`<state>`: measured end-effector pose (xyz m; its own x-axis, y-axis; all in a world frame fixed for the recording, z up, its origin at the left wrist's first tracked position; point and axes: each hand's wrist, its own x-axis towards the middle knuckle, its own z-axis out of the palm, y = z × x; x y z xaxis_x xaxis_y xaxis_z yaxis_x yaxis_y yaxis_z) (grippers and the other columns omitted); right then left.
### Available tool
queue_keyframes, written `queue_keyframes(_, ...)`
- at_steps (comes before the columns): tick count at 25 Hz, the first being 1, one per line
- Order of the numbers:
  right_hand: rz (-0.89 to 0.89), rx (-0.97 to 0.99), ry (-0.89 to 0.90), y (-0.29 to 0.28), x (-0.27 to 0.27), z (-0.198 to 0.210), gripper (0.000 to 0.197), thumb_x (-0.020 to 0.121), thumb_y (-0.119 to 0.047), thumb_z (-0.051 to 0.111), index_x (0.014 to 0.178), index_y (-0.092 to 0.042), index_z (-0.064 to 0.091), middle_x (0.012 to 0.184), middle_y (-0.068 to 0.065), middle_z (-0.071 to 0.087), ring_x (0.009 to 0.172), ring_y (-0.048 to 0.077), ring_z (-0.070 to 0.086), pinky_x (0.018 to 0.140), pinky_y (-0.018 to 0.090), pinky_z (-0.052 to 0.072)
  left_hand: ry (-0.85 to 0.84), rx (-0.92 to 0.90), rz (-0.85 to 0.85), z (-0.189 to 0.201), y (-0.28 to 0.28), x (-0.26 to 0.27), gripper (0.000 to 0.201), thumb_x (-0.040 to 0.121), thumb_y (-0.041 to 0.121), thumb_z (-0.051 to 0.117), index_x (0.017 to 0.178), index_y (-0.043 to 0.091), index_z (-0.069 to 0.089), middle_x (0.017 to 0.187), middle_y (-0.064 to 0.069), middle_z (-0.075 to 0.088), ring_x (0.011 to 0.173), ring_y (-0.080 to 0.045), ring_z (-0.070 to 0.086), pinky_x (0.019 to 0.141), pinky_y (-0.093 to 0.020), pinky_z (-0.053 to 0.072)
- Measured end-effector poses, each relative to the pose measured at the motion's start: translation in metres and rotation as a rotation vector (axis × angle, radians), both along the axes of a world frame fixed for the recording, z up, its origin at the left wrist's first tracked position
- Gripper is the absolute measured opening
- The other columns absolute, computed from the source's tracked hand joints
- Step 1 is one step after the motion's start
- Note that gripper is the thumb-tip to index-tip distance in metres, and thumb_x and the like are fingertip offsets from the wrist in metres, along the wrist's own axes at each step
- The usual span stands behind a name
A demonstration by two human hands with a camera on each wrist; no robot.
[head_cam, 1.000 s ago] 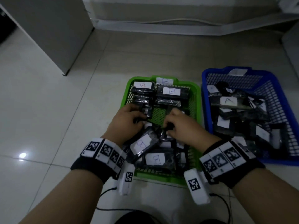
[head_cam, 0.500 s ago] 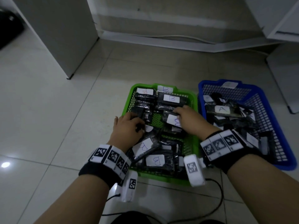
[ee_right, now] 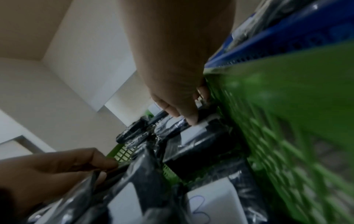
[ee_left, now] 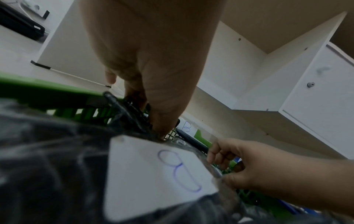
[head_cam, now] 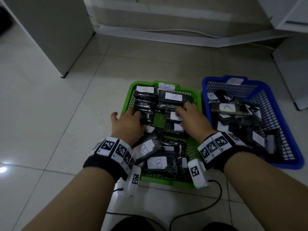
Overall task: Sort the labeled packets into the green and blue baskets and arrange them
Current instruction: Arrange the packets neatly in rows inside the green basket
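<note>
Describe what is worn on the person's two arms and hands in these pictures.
Both hands, left hand and right hand, are bare, with bare forearms and no sleeves. Each wrist carries a black fabric wristband topped with white square tiles printed with black-and-white coded markers. A white box-shaped camera unit with its own marker hangs under each wrist, trailing a thin black cable.

Two baskets side by side on floor [head_cam: 50,114], packets [head_cam: 156,163] in both, cabinet [head_cam: 55,30] behind-left.

Green basket [head_cam: 197,97] crowded with packets [head_cam: 156,163]; bare mesh gap [head_cam: 158,119] mid-basket.
</note>
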<state>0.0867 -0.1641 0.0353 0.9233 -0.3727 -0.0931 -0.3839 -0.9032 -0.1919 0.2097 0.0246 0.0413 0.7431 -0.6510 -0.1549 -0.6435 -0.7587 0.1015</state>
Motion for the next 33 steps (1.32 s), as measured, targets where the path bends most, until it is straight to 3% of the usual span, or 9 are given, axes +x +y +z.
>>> queue_keyframes(4, -0.098, 0.274, -0.083, 0.012, -0.005, 0.005, 0.008, 0.085, -0.016, 0.063, 0.093, -0.015, 0.063, 0.095, -0.001, 0.058, 0.091, 0.017, 0.057, 0.069, 0.027, 0.045, 0.078, -0.031, 0.005, 0.006, -0.003, 0.005, 0.038, 0.083, 0.038, 0.059, 0.117, 0.024, 0.051, 0.119, -0.009, 0.055, 0.114, -0.029, 0.051, 0.112, -0.046, 0.018)
queue_keyframes(6, -0.23, 0.517, -0.078, 0.018, -0.009, 0.007, 0.027, 0.087, -0.022, 0.064, 0.113, -0.02, 0.061, 0.098, 0.002, 0.065, 0.091, 0.017, 0.061, 0.075, 0.025, 0.047, 0.153, -0.292, 0.006, 0.009, -0.002, 0.004, 0.035, 0.077, 0.027, 0.065, 0.111, 0.023, 0.058, 0.117, -0.005, 0.057, 0.113, -0.024, 0.052, 0.113, -0.04, 0.02)
queue_keyframes(9, -0.179, 0.732, -0.173, 0.02, -0.014, 0.013, 0.075, 0.079, -0.022, 0.075, 0.142, -0.032, 0.035, 0.122, 0.0, 0.05, 0.11, 0.012, 0.052, 0.096, 0.028, 0.043, 0.525, -0.65, -0.061, 0.019, -0.006, -0.009, 0.04, 0.075, 0.009, 0.07, 0.11, 0.022, 0.057, 0.114, 0.004, 0.061, 0.1, -0.011, 0.06, 0.089, -0.018, 0.045)
queue_keyframes(12, -0.008, 0.544, -0.223, 0.013, -0.019, 0.015, 0.065, 0.075, -0.015, 0.077, 0.134, -0.021, 0.05, 0.123, -0.001, 0.044, 0.118, 0.012, 0.045, 0.102, 0.02, 0.034, 0.801, -0.679, -0.187, 0.023, -0.02, -0.021, 0.051, 0.075, 0.0, 0.07, 0.116, 0.02, 0.047, 0.115, 0.005, 0.061, 0.099, -0.002, 0.062, 0.087, -0.012, 0.049)
queue_keyframes(18, -0.12, -0.038, -0.002, -0.015, -0.014, 0.017, 0.069, 0.075, -0.037, 0.074, 0.135, -0.019, 0.044, 0.128, 0.005, 0.048, 0.12, 0.027, 0.037, 0.099, 0.036, 0.036, 0.682, -0.472, 0.142, 0.005, -0.056, -0.016, 0.06, 0.087, 0.026, 0.063, 0.139, 0.018, 0.035, 0.137, -0.009, 0.047, 0.116, -0.023, 0.054, 0.101, -0.04, 0.045)
queue_keyframes(22, -0.057, -0.112, -0.003, -0.02, -0.014, 0.016, 0.048, 0.078, -0.026, 0.071, 0.122, -0.02, 0.055, 0.117, 0.002, 0.056, 0.116, 0.026, 0.04, 0.09, 0.035, 0.034, 0.778, -0.38, 0.161, 0.008, -0.067, -0.019, 0.046, 0.092, 0.019, 0.047, 0.139, 0.017, 0.043, 0.128, -0.014, 0.056, 0.112, -0.029, 0.056, 0.097, -0.036, 0.046)
queue_keyframes(25, -0.064, 0.049, -0.065, -0.018, -0.012, 0.012, 0.033, 0.075, -0.016, 0.072, 0.104, -0.015, 0.057, 0.106, 0.004, 0.055, 0.109, 0.025, 0.041, 0.081, 0.035, 0.039, 0.823, -0.418, 0.173, 0.007, -0.07, -0.021, 0.042, 0.091, 0.016, 0.046, 0.133, 0.02, 0.052, 0.117, -0.011, 0.062, 0.101, -0.026, 0.06, 0.091, -0.035, 0.048)
queue_keyframes(28, -0.028, 0.118, -0.044, -0.017, -0.01, 0.01, 0.03, 0.078, -0.014, 0.07, 0.105, -0.011, 0.059, 0.107, 0.007, 0.051, 0.109, 0.025, 0.041, 0.084, 0.035, 0.042, 0.893, -0.449, 0.17, 0.005, -0.068, -0.024, 0.047, 0.09, 0.013, 0.048, 0.136, 0.021, 0.047, 0.127, -0.01, 0.059, 0.109, -0.029, 0.058, 0.097, -0.041, 0.048)
queue_keyframes(33, -0.009, 0.114, -0.142, -0.001, -0.026, 0.014, 0.017, 0.086, -0.016, 0.063, 0.103, -0.012, 0.064, 0.105, 0.005, 0.052, 0.105, 0.022, 0.046, 0.08, 0.031, 0.04, 0.762, -0.459, 0.147, 0.009, -0.059, -0.022, 0.041, 0.09, 0.016, 0.056, 0.13, 0.022, 0.053, 0.121, -0.003, 0.062, 0.1, -0.019, 0.063, 0.088, -0.03, 0.052)
